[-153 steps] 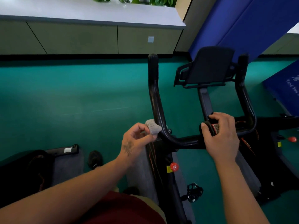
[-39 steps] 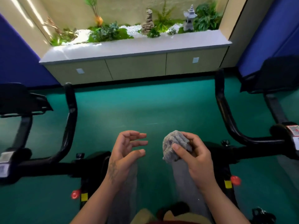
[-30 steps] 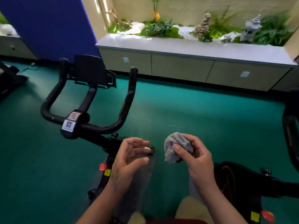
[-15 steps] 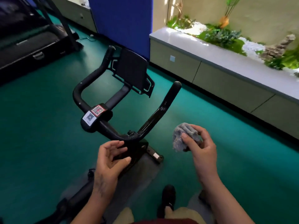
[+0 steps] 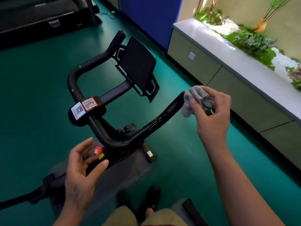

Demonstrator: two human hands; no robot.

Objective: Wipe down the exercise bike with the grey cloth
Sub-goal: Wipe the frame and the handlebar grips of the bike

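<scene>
A black exercise bike [image 5: 114, 141] stands in front of me, its U-shaped handlebar facing up with QR stickers [image 5: 84, 106] on the centre clamp and a black tablet holder [image 5: 138, 69] beyond. My right hand [image 5: 211, 115] grips the bunched grey cloth [image 5: 193, 99] against the tip of the right handlebar arm [image 5: 164, 115]. My left hand [image 5: 83, 167] hovers with loosely bent fingers and holds nothing, just in front of the frame beside the red knob [image 5: 98, 150].
A treadmill [image 5: 40, 15] stands at the far left. A blue partition [image 5: 149, 17] and a long low cabinet [image 5: 244, 88] topped with a planter run along the right. Green floor surrounds the bike, which sits on a grey mat [image 5: 114, 180]. My feet [image 5: 138, 203] are below.
I have turned from the first bike to a second one on the left. The cloth passed from my left hand to my right, which has now brought it onto the right handlebar tip.
</scene>
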